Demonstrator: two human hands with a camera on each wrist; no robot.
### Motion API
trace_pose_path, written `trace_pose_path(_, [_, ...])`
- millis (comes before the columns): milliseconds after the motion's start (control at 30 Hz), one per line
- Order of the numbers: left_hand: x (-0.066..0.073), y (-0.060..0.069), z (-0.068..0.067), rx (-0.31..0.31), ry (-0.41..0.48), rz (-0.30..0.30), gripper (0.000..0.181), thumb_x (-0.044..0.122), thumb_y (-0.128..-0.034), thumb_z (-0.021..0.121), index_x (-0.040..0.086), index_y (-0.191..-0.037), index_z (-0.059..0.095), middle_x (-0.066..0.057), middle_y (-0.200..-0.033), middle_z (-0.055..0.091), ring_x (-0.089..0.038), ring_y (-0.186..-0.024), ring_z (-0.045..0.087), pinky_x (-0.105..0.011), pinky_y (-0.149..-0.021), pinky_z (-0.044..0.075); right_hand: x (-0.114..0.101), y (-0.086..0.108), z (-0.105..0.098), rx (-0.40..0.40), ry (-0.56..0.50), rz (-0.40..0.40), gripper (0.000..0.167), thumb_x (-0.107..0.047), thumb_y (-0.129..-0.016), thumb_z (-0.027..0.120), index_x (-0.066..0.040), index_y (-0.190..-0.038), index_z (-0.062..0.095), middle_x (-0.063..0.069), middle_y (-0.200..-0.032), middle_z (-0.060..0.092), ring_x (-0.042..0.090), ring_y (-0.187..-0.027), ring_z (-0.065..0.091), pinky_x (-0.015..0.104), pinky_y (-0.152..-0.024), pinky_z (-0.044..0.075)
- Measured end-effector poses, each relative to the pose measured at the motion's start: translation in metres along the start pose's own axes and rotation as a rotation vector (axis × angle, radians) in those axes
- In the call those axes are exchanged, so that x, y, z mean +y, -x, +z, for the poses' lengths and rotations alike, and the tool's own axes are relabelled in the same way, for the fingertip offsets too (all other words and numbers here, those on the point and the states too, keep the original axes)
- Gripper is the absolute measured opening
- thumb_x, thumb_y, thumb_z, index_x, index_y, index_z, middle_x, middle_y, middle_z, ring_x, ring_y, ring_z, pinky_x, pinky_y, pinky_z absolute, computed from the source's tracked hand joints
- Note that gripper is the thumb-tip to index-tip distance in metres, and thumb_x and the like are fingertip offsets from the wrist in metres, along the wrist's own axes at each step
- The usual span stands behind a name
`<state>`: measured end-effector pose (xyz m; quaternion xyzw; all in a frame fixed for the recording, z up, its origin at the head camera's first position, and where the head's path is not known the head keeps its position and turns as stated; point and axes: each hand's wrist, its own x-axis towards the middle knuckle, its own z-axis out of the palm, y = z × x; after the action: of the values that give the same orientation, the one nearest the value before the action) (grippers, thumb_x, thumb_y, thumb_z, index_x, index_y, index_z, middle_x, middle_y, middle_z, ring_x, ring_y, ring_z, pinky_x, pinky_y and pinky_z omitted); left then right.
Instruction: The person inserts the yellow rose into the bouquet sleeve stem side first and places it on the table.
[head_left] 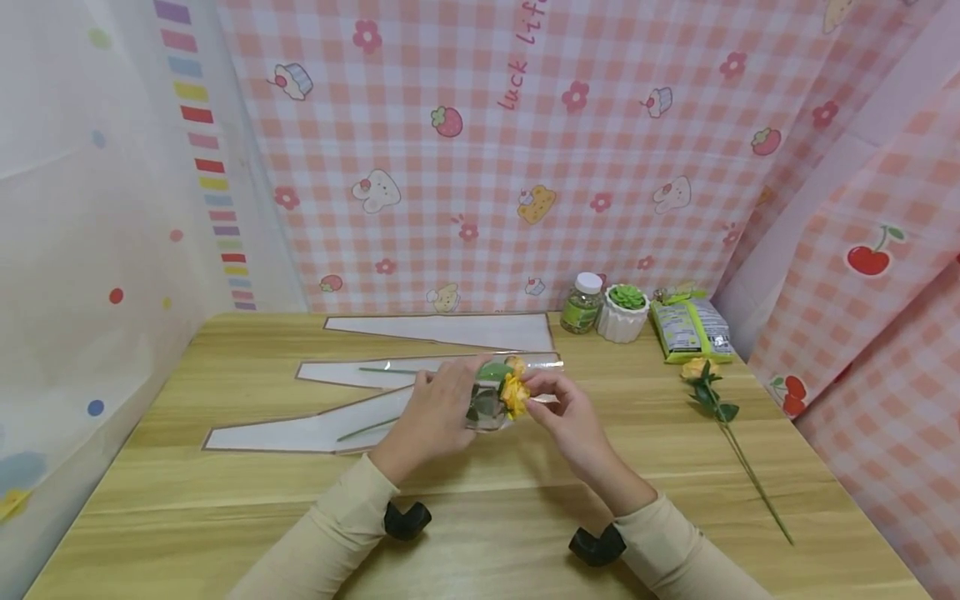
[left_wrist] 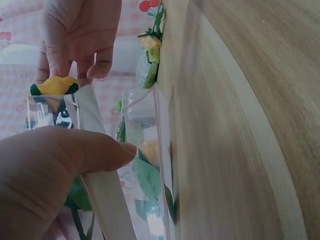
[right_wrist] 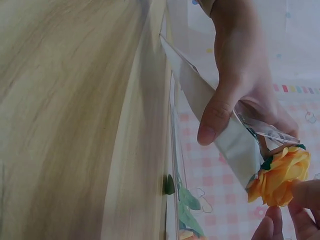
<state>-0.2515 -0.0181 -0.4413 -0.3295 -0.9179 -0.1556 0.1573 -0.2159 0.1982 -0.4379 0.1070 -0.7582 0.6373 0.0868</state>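
My left hand (head_left: 441,410) grips a clear-fronted, white-backed flower sleeve (head_left: 262,437), its thumb lying across the outside in the left wrist view. Inside the sleeve is a yellow rose (head_left: 515,393); its green stem shows through, and its bloom pokes out of the wide end. My right hand (head_left: 573,429) pinches the bloom's petals with thumb and fingertips, as the right wrist view shows (right_wrist: 281,175) the petals up close. Just behind lies a second sleeve (head_left: 322,372) holding a paler rose (left_wrist: 149,151), partly hidden by my left hand.
Farther back lies another white sleeve (head_left: 480,330) on the wooden table (head_left: 480,533). A lidded jar (head_left: 581,305), a potted succulent (head_left: 624,315) and a green-and-grey packet (head_left: 690,330) line the back right. A loose yellow rose (head_left: 738,450) lies at the right.
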Motion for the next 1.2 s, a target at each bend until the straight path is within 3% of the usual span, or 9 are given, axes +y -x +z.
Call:
trace_pose_path(133, [0.001,0.0,-0.001,-0.002,-0.005,-0.004,0.113,0.018,-0.0648,0.092,0.018,-0.154,0.022,-0.009,-0.136,0.052,-0.028,-0.126,0.048,-0.046,-0.082,0.042,0.002,0.001,0.001,-0.021,0.012,-0.058,0.014,0.006,-0.091,0.069,0.008,-0.103,0.062,0.021,-0.119,0.062,0.012,-0.1,0.06,0.023,-0.081,0.053])
trace_pose_path(233, [0.002,-0.001,-0.001,0.012,-0.008,0.008,0.115,0.019,-0.0644,0.094,0.018,-0.154,0.022,-0.01,-0.137,0.053,-0.029,-0.124,0.049,-0.045,-0.08,0.042,0.004,0.002,0.002,-0.005,0.03,-0.049,0.014,0.0,-0.092,0.07,0.005,-0.103,0.063,0.013,-0.106,0.065,0.01,-0.092,0.062,0.022,-0.077,0.053])
trace_pose_path(333, [0.002,-0.002,0.0,0.015,-0.013,0.018,0.116,0.021,-0.0644,0.095,0.019,-0.154,0.022,-0.012,-0.133,0.054,-0.029,-0.122,0.05,-0.044,-0.077,0.041,0.004,0.003,0.003,0.009,0.052,0.004,0.012,-0.003,-0.094,0.069,0.002,-0.104,0.065,0.007,-0.098,0.066,0.011,-0.084,0.063,0.022,-0.073,0.054])
trace_pose_path(533, [0.003,-0.004,0.004,0.009,-0.038,0.019,0.114,0.023,-0.0646,0.095,0.019,-0.153,0.024,-0.01,-0.123,0.054,-0.027,-0.115,0.05,-0.042,-0.077,0.04,-0.004,0.002,0.006,0.008,0.024,0.145,0.018,-0.001,-0.098,0.063,0.009,-0.112,0.065,0.014,-0.101,0.066,0.014,-0.082,0.061,0.03,-0.075,0.059])
trace_pose_path(667, [0.003,-0.004,0.005,0.027,-0.05,0.022,0.112,0.024,-0.0644,0.096,0.019,-0.152,0.026,-0.009,-0.117,0.054,-0.027,-0.112,0.051,-0.044,-0.078,0.041,-0.006,0.002,0.006,0.012,0.048,0.17,0.02,0.003,-0.096,0.065,0.007,-0.115,0.066,0.014,-0.101,0.066,0.015,-0.087,0.061,0.023,-0.075,0.056])
trace_pose_path(1000, [0.009,-0.004,0.001,0.038,-0.06,0.026,0.11,0.02,-0.0632,0.095,0.017,-0.15,0.028,-0.008,-0.114,0.052,-0.027,-0.109,0.051,-0.045,-0.081,0.041,-0.004,0.002,0.004,0.049,0.134,0.103,0.02,0.006,-0.09,0.07,0.005,-0.109,0.065,0.014,-0.099,0.067,0.015,-0.084,0.061,0.021,-0.072,0.051])
trace_pose_path(1200, [0.013,-0.003,-0.002,0.067,-0.069,0.058,0.106,0.026,-0.067,0.095,0.019,-0.149,0.028,-0.008,-0.11,0.052,-0.026,-0.106,0.051,-0.047,-0.082,0.04,-0.004,0.003,0.004,0.072,0.353,-0.074,0.013,0.0,-0.089,0.075,-0.002,-0.101,0.071,0.008,-0.089,0.07,0.017,-0.078,0.063,0.026,-0.07,0.052])
